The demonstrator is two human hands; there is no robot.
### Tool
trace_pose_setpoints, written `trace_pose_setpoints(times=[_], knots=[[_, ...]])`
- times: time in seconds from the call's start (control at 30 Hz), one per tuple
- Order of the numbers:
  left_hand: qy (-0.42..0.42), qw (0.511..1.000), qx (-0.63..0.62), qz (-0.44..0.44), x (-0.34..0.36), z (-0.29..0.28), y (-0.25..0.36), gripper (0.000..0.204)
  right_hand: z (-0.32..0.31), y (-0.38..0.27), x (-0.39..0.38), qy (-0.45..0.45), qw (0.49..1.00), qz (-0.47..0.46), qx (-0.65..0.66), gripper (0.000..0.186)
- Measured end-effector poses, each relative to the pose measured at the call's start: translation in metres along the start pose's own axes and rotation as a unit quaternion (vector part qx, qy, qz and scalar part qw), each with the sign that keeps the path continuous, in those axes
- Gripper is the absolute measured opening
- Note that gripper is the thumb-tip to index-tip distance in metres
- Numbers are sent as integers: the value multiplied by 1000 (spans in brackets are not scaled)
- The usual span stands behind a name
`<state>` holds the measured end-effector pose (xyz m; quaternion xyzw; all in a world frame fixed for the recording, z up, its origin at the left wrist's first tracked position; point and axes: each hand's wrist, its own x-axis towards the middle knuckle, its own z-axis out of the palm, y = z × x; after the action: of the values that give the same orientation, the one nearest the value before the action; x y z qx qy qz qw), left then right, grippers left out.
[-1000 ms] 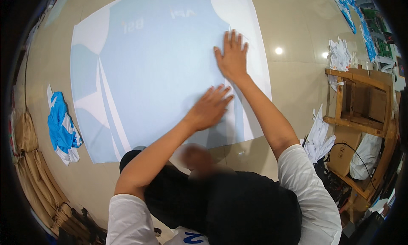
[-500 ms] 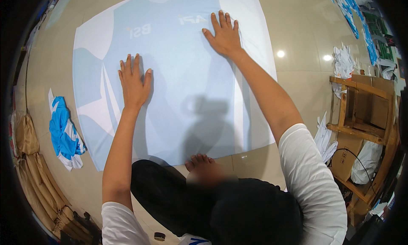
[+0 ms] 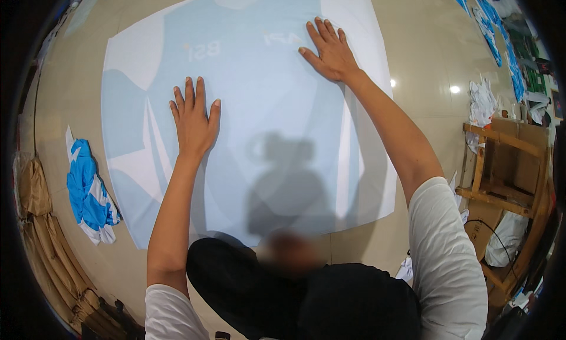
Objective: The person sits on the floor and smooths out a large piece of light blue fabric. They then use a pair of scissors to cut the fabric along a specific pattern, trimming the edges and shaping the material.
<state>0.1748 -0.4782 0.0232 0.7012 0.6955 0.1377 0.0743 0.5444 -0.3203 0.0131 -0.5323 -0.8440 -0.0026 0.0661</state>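
In the head view, a large sheet printed with a pale blue shirt pattern lies flat on the shiny floor. The left hand and the right hand press on it with open palms and spread fingers, gripping nothing. To smooth it well, I think the palms should stay flat and slide from the middle toward the edges, without dragging the sheet.

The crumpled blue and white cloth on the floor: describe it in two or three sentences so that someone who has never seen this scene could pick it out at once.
Start at the large pale sheet spread on the tan floor, where the left hand and right hand press flat. Look past its left edge to the crumpled blue and white cloth. Its vivid blue sets it apart from the brown bundles beside it.
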Motion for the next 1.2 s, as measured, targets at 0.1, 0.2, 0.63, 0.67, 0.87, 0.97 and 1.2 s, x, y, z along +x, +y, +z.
trace_pose_setpoints(times=[0.1,0.2,0.63,0.67,0.87,0.97,1.2], knots=[[8,1000,1,2,24,5,-2,71,8,9,32,5,1000,15,-6,86],[16,1000,-1,13,51,11,-3,71,15,18,58,18,1000,13,-18,86],[61,996,35,60,147,36,-2,72,24,52,128,5,998,56,-27,88],[67,995,37,64,154,39,-2,72,24,53,132,5,998,60,-25,88],[84,994,56,49,187,56,2,75,27,27,153,14,996,84,2,87],[84,994,56,47,189,54,-2,75,34,-1,158,30,999,-8,4,85],[112,993,6,35,159,44,-32,73,46,10,175,64,997,-14,-35,84]])
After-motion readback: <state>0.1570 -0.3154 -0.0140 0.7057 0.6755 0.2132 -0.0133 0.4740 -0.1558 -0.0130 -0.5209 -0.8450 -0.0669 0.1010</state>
